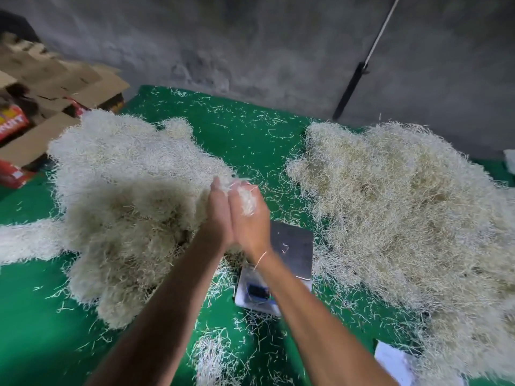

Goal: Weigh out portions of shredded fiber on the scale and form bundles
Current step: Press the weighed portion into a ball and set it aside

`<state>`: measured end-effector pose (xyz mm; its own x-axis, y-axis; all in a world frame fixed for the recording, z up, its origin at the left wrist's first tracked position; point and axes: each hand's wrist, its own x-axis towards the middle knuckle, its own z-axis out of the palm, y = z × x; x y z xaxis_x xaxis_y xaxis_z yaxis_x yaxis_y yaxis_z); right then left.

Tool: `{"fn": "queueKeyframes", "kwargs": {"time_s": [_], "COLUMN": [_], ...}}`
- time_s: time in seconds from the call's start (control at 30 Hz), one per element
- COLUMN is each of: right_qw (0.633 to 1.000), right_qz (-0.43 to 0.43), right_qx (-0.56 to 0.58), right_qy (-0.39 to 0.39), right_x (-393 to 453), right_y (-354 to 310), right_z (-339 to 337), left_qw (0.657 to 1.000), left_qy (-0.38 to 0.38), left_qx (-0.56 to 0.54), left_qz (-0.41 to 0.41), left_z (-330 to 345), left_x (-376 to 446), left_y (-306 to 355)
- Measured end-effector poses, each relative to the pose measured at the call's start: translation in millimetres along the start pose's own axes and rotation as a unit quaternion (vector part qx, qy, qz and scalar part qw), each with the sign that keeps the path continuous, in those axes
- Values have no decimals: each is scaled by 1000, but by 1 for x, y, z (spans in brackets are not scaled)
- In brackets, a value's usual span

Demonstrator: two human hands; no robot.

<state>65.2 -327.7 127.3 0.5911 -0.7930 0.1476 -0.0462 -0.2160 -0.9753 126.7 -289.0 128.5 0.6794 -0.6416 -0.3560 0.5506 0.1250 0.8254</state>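
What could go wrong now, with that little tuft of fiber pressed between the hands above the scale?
Strands may slip from the tuft between the left hand and right hand, changing the portion. Stray fiber already lies on the scale plate and could skew the reading. The big piles crowd its edges and might lean onto it.

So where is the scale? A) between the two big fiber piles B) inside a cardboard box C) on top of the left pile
A: the scale sits on the green mat, between the left fiber pile and the right fiber pile.
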Motion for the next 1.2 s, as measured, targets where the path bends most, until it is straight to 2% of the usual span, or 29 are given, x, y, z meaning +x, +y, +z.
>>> {"fn": "queueKeyframes", "kwargs": {"time_s": [0.03, 0.1, 0.17, 0.2, 0.27, 0.37, 0.43, 0.67, 0.8, 0.87, 0.9, 0.93, 1.0, 1.03, 1.07, 1.1, 1.17, 1.2], "right_qw": [999, 991, 972, 967, 966, 954, 946, 967, 981, 978, 967, 939, 837, 798, 774, 771, 763, 752], "right_qz": [14, 33, 15, 5, -13, 5, -4, -1, 4, -19, -47, -81, -104, -87, -44, 36, 205, 249], "right_qx": [-29, -127, -222, -242, -236, -191, -173, -176, -168, -204, -251, -332, -536, -597, -631, -635, -613, -607], "right_qy": [-7, -37, -75, -78, -106, -232, -273, -183, -96, -31, -1, 19, 19, 10, 1, -2, -29, -62], "right_x": [15, 42, 66, 77, 95, 108, 109, 77, 56, 49, 48, 49, 55, 57, 60, 62, 63, 58], "right_y": [0, -3, -16, -24, -49, -90, -96, -25, 13, 27, 35, 45, 64, 74, 84, 92, 112, 128], "right_z": [-4, -10, 4, 18, 50, 89, 98, 40, -15, -45, -63, -83, -124, -146, -169, -194, -242, -262], "left_qw": [1000, 998, 993, 990, 984, 979, 980, 991, 989, 991, 992, 993, 991, 984, 972, 958, 937, 929], "left_qy": [6, -36, 8, 50, 108, 108, 107, 46, 19, -6, -30, -56, -97, -113, -121, -128, -163, -184], "left_qx": [16, -18, -89, -118, -130, -145, -132, -40, -103, -96, -78, -50, 55, 130, 202, 255, 307, 319], "left_qz": [7, -47, -75, -62, -63, -97, -102, -118, -105, -96, -90, -88, -68, -46, -15, 14, 42, 32], "left_z": [-5, -8, -18, -22, -28, -33, -41, -27, 4, 21, 29, 40, 61, 72, 82, 90, 107, 115], "left_x": [3, 0, 4, 9, 11, 9, 8, -3, -4, -2, 0, 1, 1, 2, 2, 4, 9, 13], "left_y": [-3, -4, 0, -2, -6, -12, -14, -39, -38, -38, -41, -44, -57, -66, -76, -86, -106, -115]}}
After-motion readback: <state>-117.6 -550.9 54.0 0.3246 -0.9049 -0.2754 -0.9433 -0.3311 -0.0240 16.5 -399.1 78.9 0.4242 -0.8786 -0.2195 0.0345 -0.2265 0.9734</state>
